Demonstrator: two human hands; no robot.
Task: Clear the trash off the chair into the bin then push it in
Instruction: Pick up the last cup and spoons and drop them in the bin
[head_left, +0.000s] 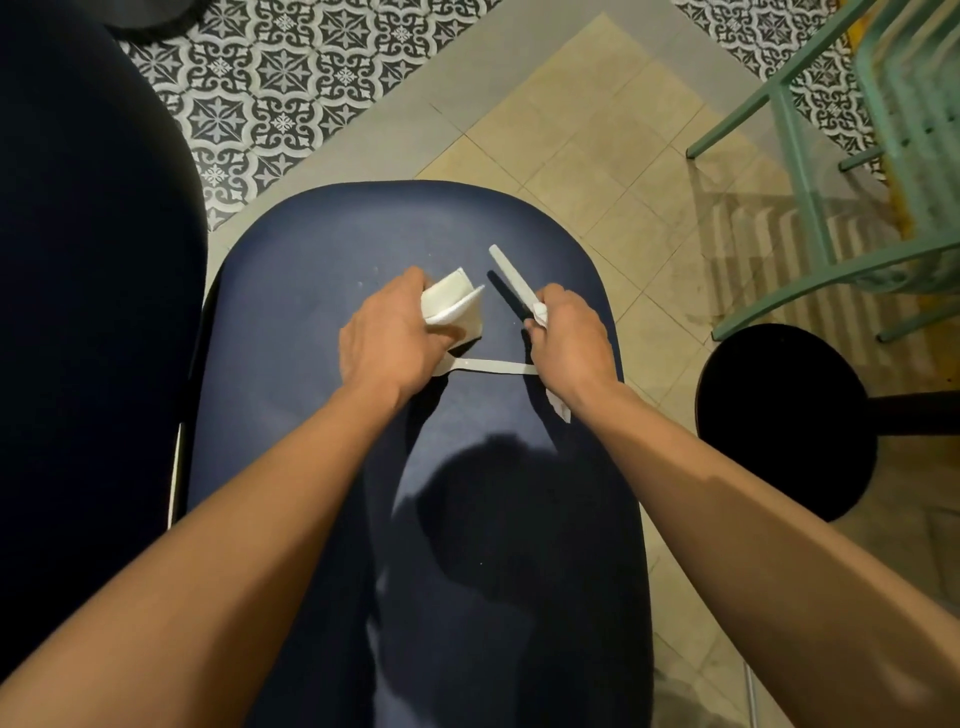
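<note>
A dark blue padded chair seat (322, 244) fills the middle of the view. My left hand (387, 345) grips a folded white napkin (452, 301) just above the seat. My right hand (569, 340) holds a white plastic utensil (511, 278) by one end, its handle pointing up and away; another white piece (560, 408) sticks out below that wrist. A second white plastic utensil (491, 367) lies flat on the seat between my two hands. No bin is clearly visible.
A dark blue chair back or second seat (88, 312) stands at the left. A round black stool (784, 415) sits at the right, with green metal chair legs (800, 150) behind it. The floor is beige tile and patterned black-and-white tile (280, 78).
</note>
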